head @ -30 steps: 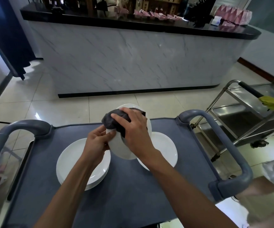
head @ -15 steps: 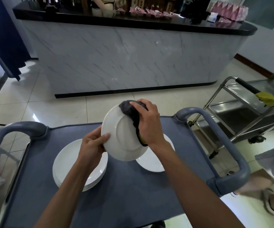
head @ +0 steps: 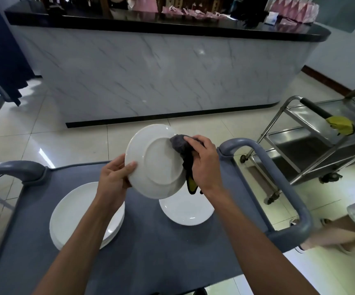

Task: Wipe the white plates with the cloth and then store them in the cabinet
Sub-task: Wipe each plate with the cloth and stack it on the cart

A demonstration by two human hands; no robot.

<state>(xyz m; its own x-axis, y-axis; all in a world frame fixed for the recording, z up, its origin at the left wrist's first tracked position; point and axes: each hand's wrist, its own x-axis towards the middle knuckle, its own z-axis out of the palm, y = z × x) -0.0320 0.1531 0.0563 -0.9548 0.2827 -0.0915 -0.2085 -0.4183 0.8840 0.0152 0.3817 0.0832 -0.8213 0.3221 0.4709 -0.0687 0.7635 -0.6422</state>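
A white plate [head: 154,161] is held tilted above the grey cart top [head: 151,248], its underside facing me. My left hand [head: 113,175] grips its left rim. My right hand [head: 204,165] presses a dark grey cloth [head: 181,146] with a yellow side against the plate's right edge. A stack of white plates [head: 70,216] lies on the cart's left part, partly hidden by my left forearm. A single white plate [head: 186,209] lies on the cart to the right, below the held one.
The cart has grey handles at left [head: 12,169] and right [head: 287,199]. A steel trolley [head: 313,141] with a yellow cloth [head: 339,123] stands to the right. A marble-fronted counter [head: 161,67] is ahead. Another person's leg [head: 332,233] is at the right.
The cloth slid from the plate's top to its right edge. The held plate turned its underside more toward me and rose slightly.
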